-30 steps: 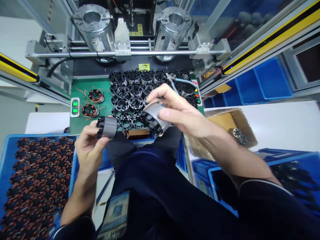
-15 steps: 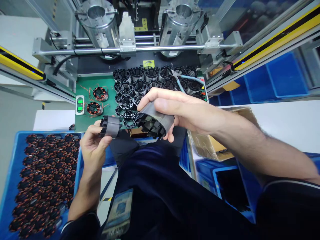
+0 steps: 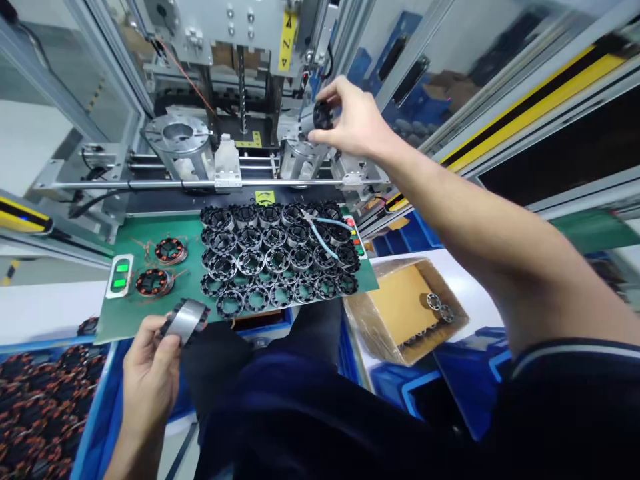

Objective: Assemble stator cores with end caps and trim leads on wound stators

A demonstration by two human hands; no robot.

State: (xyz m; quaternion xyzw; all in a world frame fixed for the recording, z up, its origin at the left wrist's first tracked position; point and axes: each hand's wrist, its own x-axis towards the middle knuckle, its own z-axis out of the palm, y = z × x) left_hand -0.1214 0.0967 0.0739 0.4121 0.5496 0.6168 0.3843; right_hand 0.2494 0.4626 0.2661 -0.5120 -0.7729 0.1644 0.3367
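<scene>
My left hand (image 3: pixel 153 367) is closed on a stator core (image 3: pixel 186 321), a grey metal ring with black plastic teeth, held near the front left edge of the green board (image 3: pixel 193 250). Raised at the machine, my right hand (image 3: pixel 353 120) grips another stator core (image 3: pixel 316 119) just above the right metal cylinder (image 3: pixel 303 157); whether it touches the cylinder I cannot tell. Several rows of bare stator cores (image 3: pixel 276 260) cover the middle of the board. Two stators wound with copper wire (image 3: pixel 170 250) lie on its left part.
Blue-handled pliers (image 3: pixel 325 239) lie across the cores. The left cylinder (image 3: pixel 179 137) stands behind a horizontal rail (image 3: pixel 173 185). At lower left is a blue bin (image 3: pixel 93 407) of wound stators; at right, an open carton (image 3: pixel 360 320) holds several cores. A drill-like rod (image 3: pixel 242 93) hangs between the cylinders.
My right hand has moved from in front of me up and away to the right cylinder, carrying a core. My left hand keeps its core, now lower. The view has tilted up.
</scene>
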